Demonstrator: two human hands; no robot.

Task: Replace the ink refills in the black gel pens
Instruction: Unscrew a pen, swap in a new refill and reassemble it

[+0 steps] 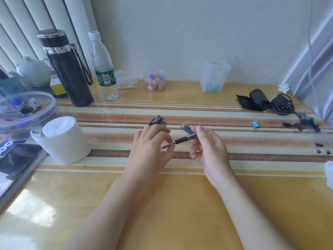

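A black gel pen is held level above the striped table, between both hands. My right hand grips its barel end between thumb and fingers. My left hand pinches the pen's tip end, where a thin refill or nib section shows. A bundle of several spare refills lies on the table just behind the pen. More black pens lie behind my left hand, partly hidden by its fingers.
At left stand a white paper roll, a clear tub of small items, a black flask and a water bottle. A phone lies near the left edge. At back are small jars; black cables and a pouch sit right.
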